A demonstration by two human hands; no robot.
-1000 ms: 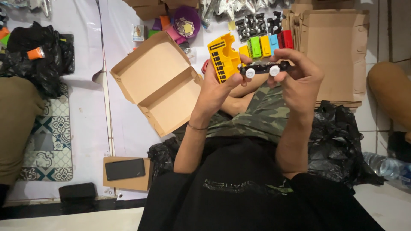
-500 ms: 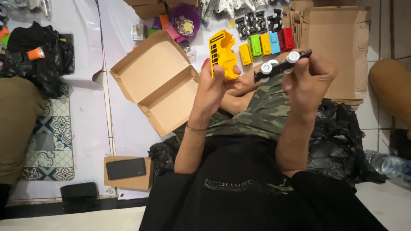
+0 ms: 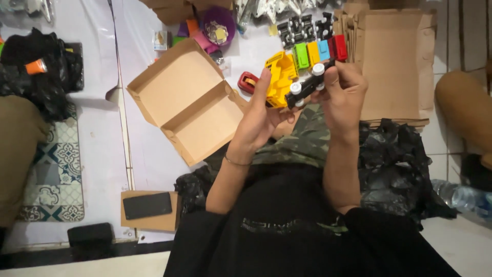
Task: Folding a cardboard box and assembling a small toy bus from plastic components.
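Note:
My left hand [image 3: 259, 120] grips a yellow toy truck body [image 3: 280, 78], held up over my lap. My right hand [image 3: 342, 95] holds a black chassis with white wheels [image 3: 306, 85] and presses it against the underside of the yellow body. Both hands sit close together above my camouflage trousers. Just behind them on the white floor sheet lies a row of small coloured plastic parts [image 3: 320, 51] in green, yellow, blue and red.
An open brown cardboard box [image 3: 184, 100] lies to the left of my hands. Flat cardboard sheets [image 3: 392, 61] are stacked at the right. Black plastic bags [image 3: 394, 164] sit by my right leg. A purple bowl [image 3: 218, 23], black toy parts [image 3: 302, 25] and a small red object [image 3: 247, 82] lie farther back.
My right hand has brought the black wheeled chassis back in against the yellow body, after holding it apart to the right. The yellow body has tilted slightly in my left hand.

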